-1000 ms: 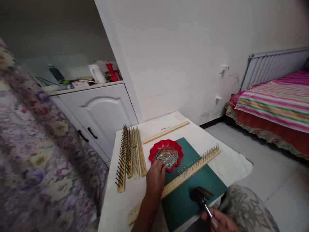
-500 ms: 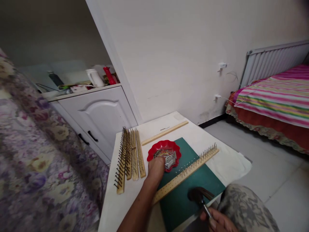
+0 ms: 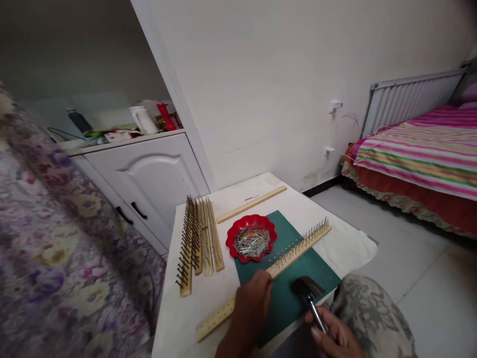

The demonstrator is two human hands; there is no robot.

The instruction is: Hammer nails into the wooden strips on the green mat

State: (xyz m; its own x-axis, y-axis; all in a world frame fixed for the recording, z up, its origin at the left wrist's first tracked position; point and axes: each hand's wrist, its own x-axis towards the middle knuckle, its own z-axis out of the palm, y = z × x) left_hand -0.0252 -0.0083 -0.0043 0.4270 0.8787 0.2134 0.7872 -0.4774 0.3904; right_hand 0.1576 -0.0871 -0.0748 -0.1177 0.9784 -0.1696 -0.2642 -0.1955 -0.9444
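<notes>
A wooden strip [image 3: 298, 251] with nails standing along its far half lies slantwise over a green mat [image 3: 286, 298]. My left hand [image 3: 253, 298] is over the strip's middle, beside the last nails, its fingers closed; whatever they pinch is hidden. In my right hand [image 3: 331, 328] is the handle of a claw hammer [image 3: 308, 288], its head low over the mat near the table's front edge. Just beyond my left hand a red scalloped bowl [image 3: 233, 233] holds many loose nails [image 3: 253, 242].
Several nail-studded strips [image 3: 186, 248] lie on the table's left side. A bare strip [image 3: 251, 204] lies at the back, with loose nails [image 3: 249, 199] behind it. My camouflage-clad knee [image 3: 372, 313] is at the right edge of the white-covered table [image 3: 179, 323].
My left hand has left the bowl of nails and come back toward me onto the wooden strip. The hammer stays in my right hand at nearly the same spot.
</notes>
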